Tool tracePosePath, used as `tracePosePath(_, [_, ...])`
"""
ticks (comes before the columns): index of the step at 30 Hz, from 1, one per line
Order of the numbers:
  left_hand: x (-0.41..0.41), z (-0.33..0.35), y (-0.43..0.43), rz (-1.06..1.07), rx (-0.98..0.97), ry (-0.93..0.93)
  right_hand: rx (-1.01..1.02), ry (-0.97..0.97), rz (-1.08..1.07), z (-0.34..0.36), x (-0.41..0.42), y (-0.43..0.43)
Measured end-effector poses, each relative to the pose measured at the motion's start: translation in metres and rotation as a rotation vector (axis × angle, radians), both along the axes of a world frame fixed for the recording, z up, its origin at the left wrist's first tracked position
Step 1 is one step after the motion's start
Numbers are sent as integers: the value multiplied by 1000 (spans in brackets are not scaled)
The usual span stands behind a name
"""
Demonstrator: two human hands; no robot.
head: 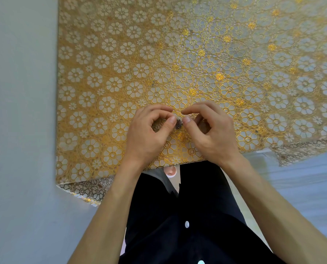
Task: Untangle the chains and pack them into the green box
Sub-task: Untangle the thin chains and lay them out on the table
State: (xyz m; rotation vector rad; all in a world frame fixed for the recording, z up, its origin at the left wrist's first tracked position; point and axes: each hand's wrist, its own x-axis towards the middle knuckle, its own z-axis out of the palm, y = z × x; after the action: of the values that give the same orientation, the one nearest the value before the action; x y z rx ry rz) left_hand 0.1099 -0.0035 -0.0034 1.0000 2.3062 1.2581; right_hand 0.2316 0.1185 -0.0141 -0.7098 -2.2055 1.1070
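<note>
1. Nearest, below the chains, is a black shirt (pixel 187 206) with white buttons (pixel 186 224).
2. The left hand (pixel 149 134) pinches the chains (pixel 178 123), a small dark clump, from the left with thumb and forefinger curled. The right hand (pixel 210 130) pinches them from the right.
3. Under and beyond the chains spreads the surface (pixel 197 54), covered in gold flower-patterned cloth.

Noted: gold-and-white floral table cover (pixel 216 63), embossed, glossy, plastic-like sheet; small grey chain clump (pixel 178 123), metallic, faint glint; black buttoned garment (pixel 187 202), matt cloth, with glossy white buttons (pixel 186 224).
</note>
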Motion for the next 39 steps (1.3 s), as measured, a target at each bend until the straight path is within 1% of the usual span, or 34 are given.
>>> tracePosePath(6, [-1, -2, 0, -2, -22, 33, 0, 32, 18, 0, 1, 1])
tracePosePath(15, [-1, -1, 1, -10, -44, 53, 72, -44, 40, -4, -1, 0])
tracePosePath(24, [-1, 0, 1, -29, -67, 49, -11, -13, 16, -1, 0, -1])
tracePosePath(27, [-1, 1, 0, -44, -49, 35, -4, -38, 3, -1, 0, 0])
tracePosePath(33, [0, 0, 2, -24, -54, 89, 5, -56, -2, -1, -1, 0])
tracePosePath(39, [-1, 1, 1, -18, -30, 69, 10, -75, -3, 0, -1, 2])
